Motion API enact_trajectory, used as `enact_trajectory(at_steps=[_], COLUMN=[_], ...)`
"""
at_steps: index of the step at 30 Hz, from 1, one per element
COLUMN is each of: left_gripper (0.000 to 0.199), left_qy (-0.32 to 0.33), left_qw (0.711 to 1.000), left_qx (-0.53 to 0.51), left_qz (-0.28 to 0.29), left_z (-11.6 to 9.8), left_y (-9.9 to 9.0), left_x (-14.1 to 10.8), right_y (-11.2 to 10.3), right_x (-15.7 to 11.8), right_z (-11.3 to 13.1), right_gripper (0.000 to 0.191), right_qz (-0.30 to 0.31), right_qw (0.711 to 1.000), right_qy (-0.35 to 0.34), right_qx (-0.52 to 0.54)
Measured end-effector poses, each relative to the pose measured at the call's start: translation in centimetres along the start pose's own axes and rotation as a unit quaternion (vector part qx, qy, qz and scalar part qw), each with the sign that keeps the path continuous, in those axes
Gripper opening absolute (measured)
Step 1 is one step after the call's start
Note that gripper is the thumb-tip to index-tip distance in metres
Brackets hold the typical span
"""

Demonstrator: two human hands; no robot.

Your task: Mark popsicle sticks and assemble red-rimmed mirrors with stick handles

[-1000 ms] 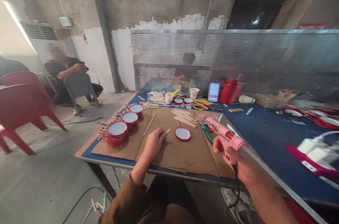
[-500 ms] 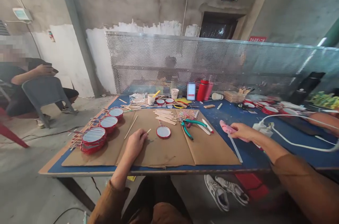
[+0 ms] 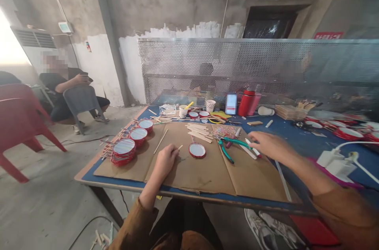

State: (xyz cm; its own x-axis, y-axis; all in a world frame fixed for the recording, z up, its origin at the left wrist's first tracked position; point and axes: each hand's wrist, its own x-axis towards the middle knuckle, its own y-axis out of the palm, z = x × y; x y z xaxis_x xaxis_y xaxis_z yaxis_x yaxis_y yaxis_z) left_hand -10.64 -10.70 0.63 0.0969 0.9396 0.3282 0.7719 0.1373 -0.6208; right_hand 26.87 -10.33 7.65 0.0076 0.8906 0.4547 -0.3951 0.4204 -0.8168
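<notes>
My left hand (image 3: 166,160) rests on the cardboard sheet (image 3: 189,181), closed around a thin wooden stick whose pale tip (image 3: 180,147) pokes out past the fingers. To its right lies a small red-rimmed drum (image 3: 197,150) with a white face. My right hand (image 3: 266,144) reaches in from the right, its fingers closing at the barrel of a white marker (image 3: 257,153) with a red end. Green-handled pliers (image 3: 227,151) lie just left of that marker. A translucent glue stick (image 3: 283,182) lies under my right forearm. The pink glue gun is out of sight.
Stacked red drums (image 3: 123,148) line the cardboard's left side. Flat wooden sticks (image 3: 199,131), paper cups (image 3: 183,111), a phone (image 3: 231,103) and a red bottle (image 3: 246,104) stand or lie farther back. White chargers (image 3: 337,165) with cables sit at right. A seated person (image 3: 72,80) is at left.
My right hand has let go of the pink glue gun and moved left to the marker. My left hand keeps the stick in place. The whole view has turned left.
</notes>
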Motion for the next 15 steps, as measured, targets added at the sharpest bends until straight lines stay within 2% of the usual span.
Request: enact_trajectory(at_steps=[3,5,7,11,15], left_gripper=[0.018,0.018,0.017,0.016,0.016], left_qy=[0.001,0.007,0.009,0.006,0.012], left_qw=[1.0,1.0,0.999,0.999,0.999], left_qx=[0.003,-0.003,-0.017,-0.041,-0.033], left_qz=[-0.016,-0.023,-0.028,-0.034,-0.018], left_z=[0.0,0.0,0.0,0.0,0.0], left_y=[0.1,0.2,0.2,0.2,0.1], left_x=[-0.1,-0.1,-0.1,-0.2,-0.2], right_y=[3.2,5.4,7.5,11.1,13.2], right_x=[-0.1,-0.4,-0.6,-0.9,-1.2], right_z=[7.0,11.0,13.8,16.1,16.1], right_gripper=[0.008,0.007,0.004,0.013,0.023], right_qz=[0.085,0.081,0.041,-0.018,-0.003], right_qw=[0.989,0.98,0.976,0.961,0.943], right_qy=[-0.121,-0.179,-0.197,-0.242,-0.309], right_qx=[0.016,0.036,0.087,0.13,0.121])
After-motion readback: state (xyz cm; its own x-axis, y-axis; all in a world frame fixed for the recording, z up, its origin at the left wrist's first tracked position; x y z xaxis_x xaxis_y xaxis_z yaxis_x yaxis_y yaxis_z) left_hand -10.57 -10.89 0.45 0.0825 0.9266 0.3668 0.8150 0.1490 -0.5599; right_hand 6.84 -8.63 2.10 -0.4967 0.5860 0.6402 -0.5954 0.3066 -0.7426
